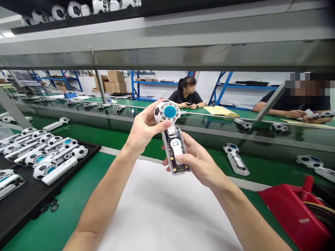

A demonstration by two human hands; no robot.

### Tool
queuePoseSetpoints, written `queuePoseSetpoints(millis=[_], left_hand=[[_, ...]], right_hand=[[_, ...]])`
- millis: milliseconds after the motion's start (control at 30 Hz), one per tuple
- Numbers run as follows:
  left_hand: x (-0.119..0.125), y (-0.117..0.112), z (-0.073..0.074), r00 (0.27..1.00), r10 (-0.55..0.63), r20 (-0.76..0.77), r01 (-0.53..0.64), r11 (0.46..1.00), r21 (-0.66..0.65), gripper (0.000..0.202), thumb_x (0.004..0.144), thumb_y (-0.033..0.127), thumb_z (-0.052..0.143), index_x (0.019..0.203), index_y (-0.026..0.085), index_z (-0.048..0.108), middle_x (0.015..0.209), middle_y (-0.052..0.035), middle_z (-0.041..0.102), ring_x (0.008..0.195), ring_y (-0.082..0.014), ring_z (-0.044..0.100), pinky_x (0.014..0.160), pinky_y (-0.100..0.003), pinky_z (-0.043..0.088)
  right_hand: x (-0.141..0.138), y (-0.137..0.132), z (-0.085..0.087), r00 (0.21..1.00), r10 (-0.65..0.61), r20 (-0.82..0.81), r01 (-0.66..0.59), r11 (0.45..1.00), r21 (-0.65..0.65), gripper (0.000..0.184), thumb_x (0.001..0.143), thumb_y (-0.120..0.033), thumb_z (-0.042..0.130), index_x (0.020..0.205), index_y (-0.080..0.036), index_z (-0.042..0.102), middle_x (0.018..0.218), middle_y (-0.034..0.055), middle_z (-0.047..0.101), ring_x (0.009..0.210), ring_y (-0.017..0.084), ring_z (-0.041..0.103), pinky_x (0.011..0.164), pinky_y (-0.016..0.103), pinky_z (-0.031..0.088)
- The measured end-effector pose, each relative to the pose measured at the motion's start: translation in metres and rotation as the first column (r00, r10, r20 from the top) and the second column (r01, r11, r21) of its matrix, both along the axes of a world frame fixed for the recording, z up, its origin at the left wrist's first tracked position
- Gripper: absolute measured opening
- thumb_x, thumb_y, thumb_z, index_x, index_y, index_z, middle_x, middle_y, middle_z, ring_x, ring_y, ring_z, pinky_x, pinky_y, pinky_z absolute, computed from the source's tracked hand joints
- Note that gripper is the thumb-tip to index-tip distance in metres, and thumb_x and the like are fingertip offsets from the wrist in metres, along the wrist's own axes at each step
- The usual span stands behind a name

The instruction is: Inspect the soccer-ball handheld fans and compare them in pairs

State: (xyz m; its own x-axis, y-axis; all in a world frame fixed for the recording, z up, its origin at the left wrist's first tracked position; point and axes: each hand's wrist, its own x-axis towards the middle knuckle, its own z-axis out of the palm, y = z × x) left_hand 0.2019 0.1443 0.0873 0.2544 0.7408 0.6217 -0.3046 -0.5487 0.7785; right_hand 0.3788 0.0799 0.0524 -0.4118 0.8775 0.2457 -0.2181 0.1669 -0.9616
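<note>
I hold a small handheld fan [173,139] up in front of me above a white mat [162,212]. Its round head has a football pattern with a blue centre; its handle is clear plastic with a white switch. My left hand [142,129] grips the fan head from the left, thumb under it. My right hand [199,160] holds the clear handle from the right, thumb pressed on its lower front.
A black tray [28,198] at the left carries several finished fans. More fans lie on the green conveyor belt [264,167], such as one [235,158] to my right. A red tool [295,212] sits bottom right. Two other people sit across the line behind a metal shelf frame.
</note>
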Motion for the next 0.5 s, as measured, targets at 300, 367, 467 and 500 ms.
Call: queuePoseSetpoints(millis=[300, 367, 467, 500], left_hand=[[0.0002, -0.0048, 0.0012, 1.0, 0.016, -0.005, -0.016, 1.0, 0.007, 0.071, 0.072, 0.038, 0.085, 0.135, 0.021, 0.058, 0.123, -0.007, 0.07, 0.117, -0.0278, 0.064, 0.095, -0.032, 0.055], [0.0002, -0.0049, 0.0011, 1.0, 0.016, -0.01, -0.016, 1.0, 0.008, 0.071, 0.072, 0.038, 0.085, 0.135, 0.021, 0.058, 0.123, -0.0071, 0.07, 0.117, -0.0277, 0.064, 0.095, -0.032, 0.055], [0.0004, -0.0051, 0.001, 1.0, 0.01, -0.016, -0.01, 1.0, 0.006, 0.072, 0.072, 0.037, 0.085, 0.136, 0.021, 0.057, 0.124, -0.0073, 0.07, 0.118, -0.0274, 0.064, 0.095, -0.032, 0.055], [0.0003, -0.0052, 0.0011, 1.0, 0.008, -0.015, -0.008, 1.0, 0.007, 0.071, 0.073, 0.037, 0.084, 0.136, 0.02, 0.057, 0.124, -0.0074, 0.07, 0.118, -0.0271, 0.064, 0.095, -0.031, 0.054]], right_hand=[[0.0059, -0.0034, 0.0021, 0.998, 0.056, 0.015, -0.056, 0.998, 0.042, 0.061, 0.089, -0.023, 0.066, 0.144, -0.031, 0.039, 0.113, 0.0042, 0.06, 0.087, 0.022, 0.073, 0.074, 0.039, 0.063], [0.0058, -0.0034, 0.0021, 0.998, 0.064, 0.017, -0.064, 0.997, 0.035, 0.061, 0.09, -0.023, 0.065, 0.144, -0.032, 0.038, 0.113, 0.004, 0.06, 0.089, 0.023, 0.073, 0.075, 0.039, 0.063], [0.0055, -0.002, 0.0014, 0.998, 0.054, 0.015, -0.054, 0.998, 0.027, 0.061, 0.09, -0.023, 0.065, 0.144, -0.032, 0.038, 0.113, 0.0041, 0.06, 0.089, 0.023, 0.073, 0.075, 0.04, 0.063], [0.0057, -0.0015, 0.0012, 0.999, 0.052, 0.013, -0.052, 0.998, 0.022, 0.06, 0.09, -0.023, 0.065, 0.143, -0.032, 0.039, 0.113, 0.004, 0.06, 0.088, 0.023, 0.073, 0.075, 0.041, 0.063]])
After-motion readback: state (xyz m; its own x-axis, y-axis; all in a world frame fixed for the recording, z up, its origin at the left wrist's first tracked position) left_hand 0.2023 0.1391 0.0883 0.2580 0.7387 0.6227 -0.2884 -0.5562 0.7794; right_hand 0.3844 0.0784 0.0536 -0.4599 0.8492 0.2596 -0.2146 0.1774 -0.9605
